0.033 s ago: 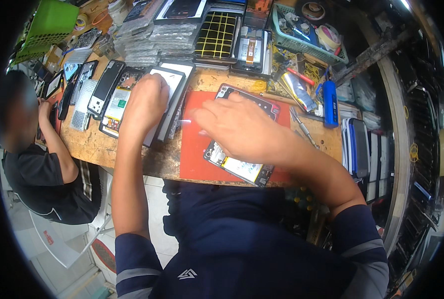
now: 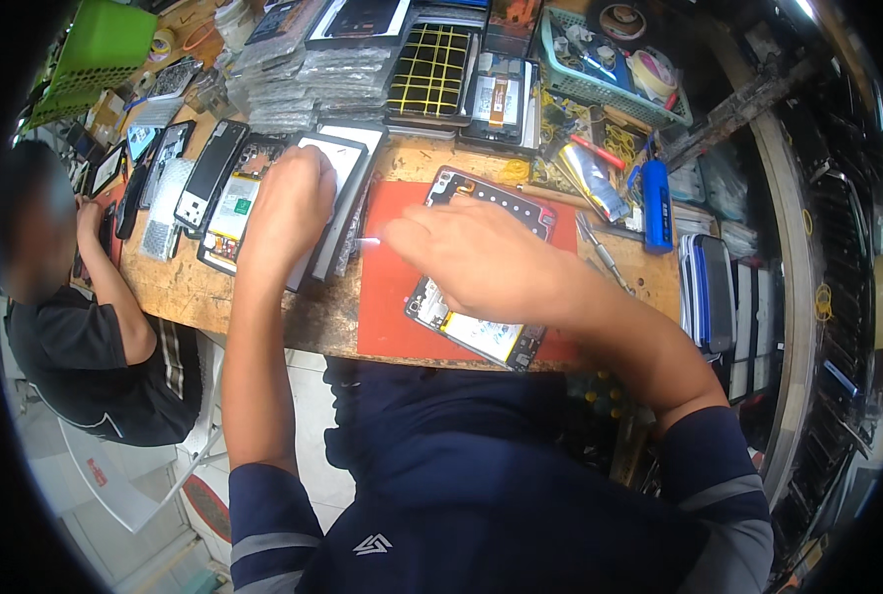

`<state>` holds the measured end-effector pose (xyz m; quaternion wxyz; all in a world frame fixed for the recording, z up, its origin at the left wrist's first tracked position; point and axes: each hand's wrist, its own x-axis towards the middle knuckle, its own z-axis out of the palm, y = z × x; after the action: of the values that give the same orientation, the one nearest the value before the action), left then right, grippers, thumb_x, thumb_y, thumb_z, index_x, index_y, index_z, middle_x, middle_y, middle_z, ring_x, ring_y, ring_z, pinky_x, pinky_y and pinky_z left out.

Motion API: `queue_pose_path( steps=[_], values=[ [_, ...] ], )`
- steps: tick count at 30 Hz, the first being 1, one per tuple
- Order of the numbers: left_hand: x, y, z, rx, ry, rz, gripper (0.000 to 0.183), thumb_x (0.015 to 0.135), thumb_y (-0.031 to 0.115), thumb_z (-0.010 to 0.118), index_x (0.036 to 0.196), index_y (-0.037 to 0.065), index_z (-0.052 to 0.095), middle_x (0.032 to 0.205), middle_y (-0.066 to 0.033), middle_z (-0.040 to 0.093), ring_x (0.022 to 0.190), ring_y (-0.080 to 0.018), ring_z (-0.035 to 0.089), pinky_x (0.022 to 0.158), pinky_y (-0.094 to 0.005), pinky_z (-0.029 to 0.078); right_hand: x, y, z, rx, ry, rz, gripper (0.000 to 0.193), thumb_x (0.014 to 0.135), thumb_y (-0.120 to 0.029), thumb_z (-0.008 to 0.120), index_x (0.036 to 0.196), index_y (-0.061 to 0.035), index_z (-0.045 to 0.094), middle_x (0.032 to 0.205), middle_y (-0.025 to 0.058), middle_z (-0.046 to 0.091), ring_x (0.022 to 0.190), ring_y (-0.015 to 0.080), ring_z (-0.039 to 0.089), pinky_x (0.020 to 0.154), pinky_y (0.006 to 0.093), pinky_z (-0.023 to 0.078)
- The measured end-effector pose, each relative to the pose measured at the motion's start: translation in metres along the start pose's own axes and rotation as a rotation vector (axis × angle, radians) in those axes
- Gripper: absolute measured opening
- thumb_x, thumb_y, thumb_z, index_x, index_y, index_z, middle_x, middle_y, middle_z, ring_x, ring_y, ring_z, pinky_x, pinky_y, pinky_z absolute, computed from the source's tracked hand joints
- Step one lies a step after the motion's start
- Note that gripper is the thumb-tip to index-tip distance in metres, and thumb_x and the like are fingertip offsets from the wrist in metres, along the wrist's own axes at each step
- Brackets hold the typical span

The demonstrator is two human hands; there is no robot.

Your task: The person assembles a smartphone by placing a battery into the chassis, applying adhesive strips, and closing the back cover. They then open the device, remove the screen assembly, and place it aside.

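Since the opened device [image 2: 491, 339] lies slanted on the red mat [image 2: 387, 307] near the close edge of the wooden bench [image 2: 174, 287], partly hidden beneath your right hand [image 2: 486, 252], a light touch with the palm lifted off its exposed parts seems wise. Your right fingers are bent inward, with little gap showing; a pale streak [image 2: 368, 242] gleams just left of them, but whether they pinch anything cannot be told. Past that hand, a black dotted part [image 2: 511, 210] pokes out; your hand hides whether it belongs to the same device. Your left hand [image 2: 293, 193] is curled at the dark-rimmed white panel [image 2: 348, 163], its fingertips out of sight, so you may be grasping the panel or only touching it. A gentle, even hold would suit such thin pieces. To the right lies a slim metal tool [image 2: 605, 252], with a blue cylinder [image 2: 656, 206] beyond; farther back rise wrapped flat packs [image 2: 337, 84] and a pale green basket [image 2: 565, 77].
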<state>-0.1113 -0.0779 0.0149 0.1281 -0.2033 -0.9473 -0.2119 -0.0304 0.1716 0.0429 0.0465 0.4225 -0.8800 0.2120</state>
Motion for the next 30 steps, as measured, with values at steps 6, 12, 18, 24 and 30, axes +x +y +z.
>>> queue_pose_path(
  steps=[6,12,18,24,30],
  values=[
    [-0.050,0.052,-0.006,-0.308,0.171,0.028,0.015,0.089,-0.006,0.073,0.100,-0.002,0.064,0.093,-0.0160,0.069,0.080,-0.0323,0.070,0.071,-0.0406,0.056,-0.005,0.001,0.003,0.112,0.028,0.055,0.026,0.081,0.002,0.068,0.105,0.0007,0.058,0.101,0.0231,0.067,0.095,0.0444,0.072,0.082,0.0535,0.057],
    [-0.105,0.080,0.027,-0.382,0.169,-0.001,0.028,0.087,-0.009,0.075,0.111,0.002,0.067,0.098,-0.0129,0.071,0.086,-0.0313,0.073,0.075,-0.0400,0.058,-0.009,0.009,0.002,0.259,0.090,0.054,0.030,0.079,0.007,0.068,0.107,-0.0001,0.058,0.104,0.0228,0.066,0.099,0.0470,0.069,0.081,0.0529,0.056],
    [-0.123,0.076,0.043,-0.549,0.114,-0.165,0.046,0.093,-0.008,0.075,0.137,0.000,0.066,0.102,-0.0129,0.076,0.090,-0.0243,0.078,0.081,-0.0362,0.062,-0.007,0.003,0.006,0.449,0.225,-0.019,0.025,0.086,0.005,0.066,0.110,0.0020,0.062,0.100,0.0226,0.068,0.094,0.0471,0.069,0.077,0.0517,0.056],
    [-0.122,0.074,0.046,-0.563,0.142,-0.121,0.051,0.093,-0.006,0.076,0.143,0.000,0.064,0.100,-0.0138,0.077,0.092,-0.0281,0.080,0.081,-0.0384,0.062,-0.004,0.003,0.006,0.443,0.264,-0.037,0.024,0.088,0.003,0.067,0.112,0.0028,0.063,0.099,0.0226,0.069,0.091,0.0468,0.070,0.076,0.0507,0.057],
    [-0.119,0.080,0.043,-0.562,0.152,-0.104,0.043,0.093,-0.005,0.077,0.135,0.000,0.066,0.099,-0.0147,0.078,0.090,-0.0292,0.080,0.079,-0.0387,0.061,-0.008,0.000,-0.002,0.358,0.150,-0.026,0.019,0.089,0.001,0.067,0.108,0.0022,0.062,0.099,0.0227,0.070,0.092,0.0465,0.071,0.077,0.0511,0.057]
  ],
)
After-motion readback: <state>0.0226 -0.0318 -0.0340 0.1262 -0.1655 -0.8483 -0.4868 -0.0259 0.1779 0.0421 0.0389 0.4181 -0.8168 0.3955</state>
